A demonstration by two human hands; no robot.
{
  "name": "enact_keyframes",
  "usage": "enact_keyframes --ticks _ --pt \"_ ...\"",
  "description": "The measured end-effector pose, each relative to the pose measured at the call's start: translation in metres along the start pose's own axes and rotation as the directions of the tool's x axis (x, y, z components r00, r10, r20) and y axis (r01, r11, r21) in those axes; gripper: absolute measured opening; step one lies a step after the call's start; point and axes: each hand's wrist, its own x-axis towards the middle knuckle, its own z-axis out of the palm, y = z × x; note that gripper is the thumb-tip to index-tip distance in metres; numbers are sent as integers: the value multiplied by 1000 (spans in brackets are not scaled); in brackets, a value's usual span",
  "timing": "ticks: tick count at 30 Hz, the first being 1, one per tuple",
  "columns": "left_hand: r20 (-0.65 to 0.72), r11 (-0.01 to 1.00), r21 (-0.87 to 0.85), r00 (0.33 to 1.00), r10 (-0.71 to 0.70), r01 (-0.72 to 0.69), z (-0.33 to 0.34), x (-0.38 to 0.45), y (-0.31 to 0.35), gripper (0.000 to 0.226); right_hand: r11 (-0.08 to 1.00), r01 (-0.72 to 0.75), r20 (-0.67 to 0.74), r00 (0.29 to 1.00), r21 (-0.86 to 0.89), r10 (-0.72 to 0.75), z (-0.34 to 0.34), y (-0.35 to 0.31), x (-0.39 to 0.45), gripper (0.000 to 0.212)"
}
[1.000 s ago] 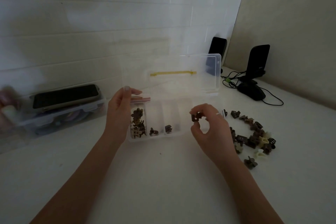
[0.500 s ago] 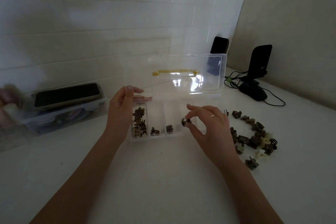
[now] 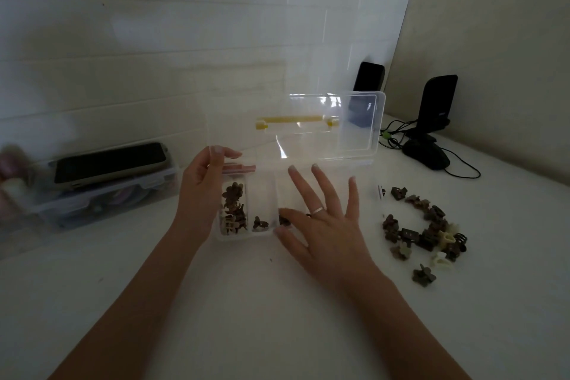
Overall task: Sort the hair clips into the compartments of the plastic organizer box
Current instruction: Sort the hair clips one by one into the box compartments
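The left hand [image 3: 200, 194] is curled round the left end of the clear plastic organizer box [image 3: 262, 194], thumb at the rear rim; that grip is clamped on the box wall. The right hand [image 3: 324, 219] is spread flat over the right compartments, fingers straight and apart, nothing held. The lid [image 3: 333, 126] stands raised behind. Brown hair clips [image 3: 233, 210] fill the leftmost compartment; single clips are seen in the next ones. A loose pile of clips [image 3: 425, 231] lies on the desk [image 3: 246, 302] to the right of the box. A phone [image 3: 111, 160] rests on a container at the left edge.
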Motion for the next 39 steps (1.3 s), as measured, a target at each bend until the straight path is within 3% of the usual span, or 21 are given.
enact_keyframes --ticks 11,13,16,18,21,25,28,31,39 --pt "8 999 -41 1000 3 -2 4 -2 6 32 991 -16 -135 990 136 34 -10 13 1 30" --pt "14 1000 -30 1000 -1 2 2 0 3 32 976 -74 -250 960 205 126 -18 15 3 27" --pt "13 1000 -19 1000 -21 21 0 1 0 32 924 -264 -390 848 276 359 -27 21 3 24" --pt "10 1000 -10 1000 -26 26 0 2 0 32 920 -332 -332 861 207 385 -24 26 1 29" --pt "7 999 -12 999 -33 33 1 2 2 32 951 -297 -222 925 87 309 -18 30 -3 36" --pt "0 999 -19 1000 -30 30 1 -1 5 32 956 -254 -307 907 147 288 -30 25 -3 22" --pt "0 1000 -12 1000 -26 26 1 -3 7 32 986 -155 -74 985 61 159 -21 19 -4 34" --pt "8 999 -15 999 -35 35 -1 -3 7 32 987 -148 103 983 -55 153 -10 17 -3 52" --pt "-17 999 17 999 -47 47 0 -1 3 33 983 -181 -30 983 19 181 -13 22 -2 44"
